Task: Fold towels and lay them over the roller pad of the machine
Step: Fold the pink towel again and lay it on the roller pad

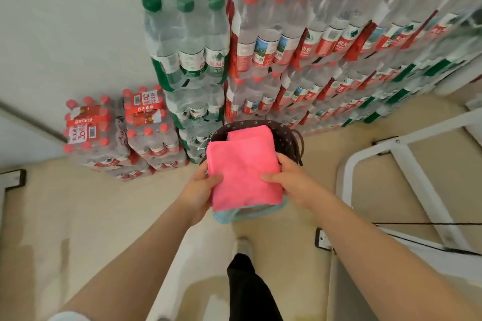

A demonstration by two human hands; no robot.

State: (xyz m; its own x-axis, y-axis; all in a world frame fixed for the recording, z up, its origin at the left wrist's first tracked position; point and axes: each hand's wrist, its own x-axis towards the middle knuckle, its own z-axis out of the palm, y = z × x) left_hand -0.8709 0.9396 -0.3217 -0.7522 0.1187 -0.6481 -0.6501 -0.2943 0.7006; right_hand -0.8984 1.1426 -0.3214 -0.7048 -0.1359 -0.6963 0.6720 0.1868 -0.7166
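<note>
Head view shows your left hand (200, 190) and right hand (289, 180) clamped on a folded pink towel (245, 174) mid-frame, above the basket (287, 138); folding looks finished, so next carry it to the machine's roller pad.

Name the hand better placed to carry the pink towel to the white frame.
Right. Both hands grip the towel, but the right hand is on the side of the white frame; the left hand would cross over.

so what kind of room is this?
Probably a storeroom or stock corner, not a home. Shrink-wrapped packs of red-capped water bottles are stacked high against the wall, with more green-capped packs beside them, on bare beige floor. A white metal frame stands at right.
</note>
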